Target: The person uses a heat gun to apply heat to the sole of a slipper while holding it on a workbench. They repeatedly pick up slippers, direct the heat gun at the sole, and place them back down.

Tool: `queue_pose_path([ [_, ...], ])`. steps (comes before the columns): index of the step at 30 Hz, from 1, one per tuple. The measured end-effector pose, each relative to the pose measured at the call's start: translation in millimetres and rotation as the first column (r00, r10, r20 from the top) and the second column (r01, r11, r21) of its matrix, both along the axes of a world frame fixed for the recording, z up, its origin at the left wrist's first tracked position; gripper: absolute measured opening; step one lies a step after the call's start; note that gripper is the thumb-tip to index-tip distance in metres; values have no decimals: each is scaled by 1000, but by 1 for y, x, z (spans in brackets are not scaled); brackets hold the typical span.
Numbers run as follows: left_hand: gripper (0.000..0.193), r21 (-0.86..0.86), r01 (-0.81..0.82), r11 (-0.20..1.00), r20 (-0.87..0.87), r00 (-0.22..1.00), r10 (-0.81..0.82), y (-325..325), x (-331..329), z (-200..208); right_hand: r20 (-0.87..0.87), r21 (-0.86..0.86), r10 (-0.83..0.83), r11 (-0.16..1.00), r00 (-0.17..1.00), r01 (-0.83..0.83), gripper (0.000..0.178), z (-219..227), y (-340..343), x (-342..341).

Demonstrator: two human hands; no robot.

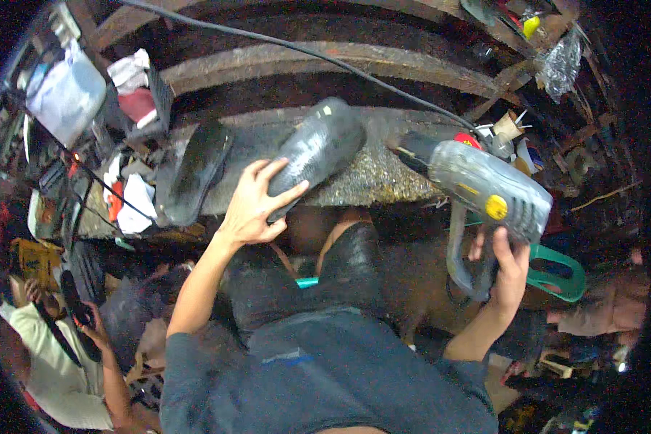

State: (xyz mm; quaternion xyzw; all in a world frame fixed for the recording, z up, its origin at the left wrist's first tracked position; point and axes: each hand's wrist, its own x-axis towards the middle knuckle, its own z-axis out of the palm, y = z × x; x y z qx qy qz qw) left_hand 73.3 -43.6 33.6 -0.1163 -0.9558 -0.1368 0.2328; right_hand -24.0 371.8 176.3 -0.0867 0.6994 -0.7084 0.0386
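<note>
My left hand [257, 202] grips the near end of a dark, shiny shoe [322, 145], its toe pointing away over the bench. The fingers spread over its top and the thumb sits at the near end. In my right hand [508, 267] is a grey heat gun [488, 181], held by its looped handle. Its black nozzle [414, 153] points left toward the shoe, with a gap between them. To the left of the shoe, a black shoe sole [197, 172] lies on the worn workbench [390, 181].
A dark cable [289, 45] crosses the far side above the bench. Rags, papers and a bin [155, 98] crowd the left end. A paper cup [508, 124] and clutter stand behind the heat gun. At lower left another person [58, 362] holds a dark sole.
</note>
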Motion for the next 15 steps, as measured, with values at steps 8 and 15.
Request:
queue_pose_path([
  [8, 109, 45, -229, 972, 106, 969, 224, 7, 34, -35, 90, 363, 330, 868, 940, -339, 25, -9, -51, -33],
  [15, 114, 504, -496, 707, 123, 851, 510, 58, 60, -60, 160, 474, 330, 801, 930, -366, 25, -20, -68, -51],
])
